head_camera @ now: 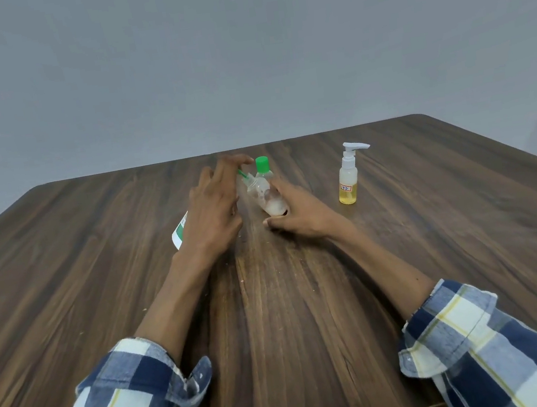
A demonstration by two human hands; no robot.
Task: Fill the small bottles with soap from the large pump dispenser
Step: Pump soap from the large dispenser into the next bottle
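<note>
Right hand [295,210] grips small bottle [264,197] over wooden table [96,262], grey wall [239,52]

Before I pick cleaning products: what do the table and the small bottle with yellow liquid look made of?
Table: wood or wood-look laminate, going by its dark streaky grain and soft sheen. Small pump bottle: likely clear plastic, since the yellow liquid shows through; white plastic-looking pump.

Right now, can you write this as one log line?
left hand: on large dispenser, pressing | right hand: holds tilted small clear bottle | green-capped bottle: behind | yellow pump bottle: untouched
</note>
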